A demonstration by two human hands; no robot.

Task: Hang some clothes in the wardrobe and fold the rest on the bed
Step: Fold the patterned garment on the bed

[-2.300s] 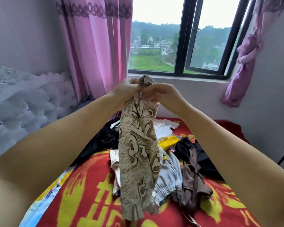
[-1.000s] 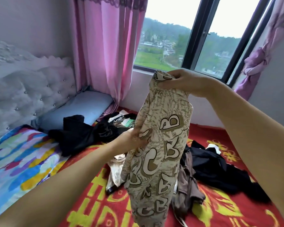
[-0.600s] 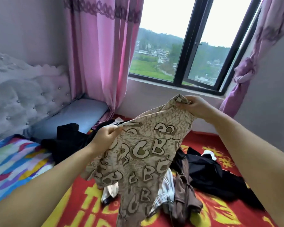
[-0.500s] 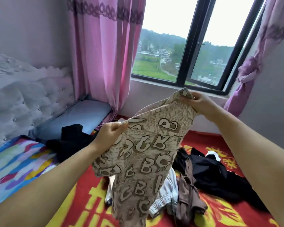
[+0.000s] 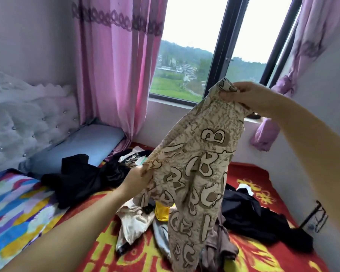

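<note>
— Above the bed (image 5: 263, 258), what's being held up?

— A beige garment printed with big brown and cream letters (image 5: 196, 173). It hangs in the air over the clothes pile, lower end trailing down toward the red-and-yellow blanket.

— Who has which end?

— Right hand (image 5: 241, 95), raised in front of the window (image 5: 192, 55): fingers curled tight round a bunched top edge. Left hand (image 5: 137, 178), lower and nearer the middle of the bed: pinches the garment's left edge between thumb and fingers. Cloth stretched on a slant between the two.

— And underneath?

— A loose heap. Cream satin piece (image 5: 133, 220) lying crumpled, a bit of yellow cloth (image 5: 161, 211) just beside it, something grey (image 5: 161, 236) partly hidden behind the hanging garment, a brown item (image 5: 222, 248) at the lower right. Black clothing (image 5: 257, 218) spread out to the right, more black clothing (image 5: 77, 177) to the left, with a white printed piece (image 5: 133, 157) behind it.

— Rest of the room?

— Blue pillow (image 5: 82, 142) against a tufted pale headboard (image 5: 28, 118). Multicoloured sheet (image 5: 14, 209) at the left. Pink curtain (image 5: 114, 75) hanging straight at the window's left, a second curtain (image 5: 302, 55) tied back at the right. Black wire rack (image 5: 316, 216) against the right wall, partly cut off by the forearm.
</note>
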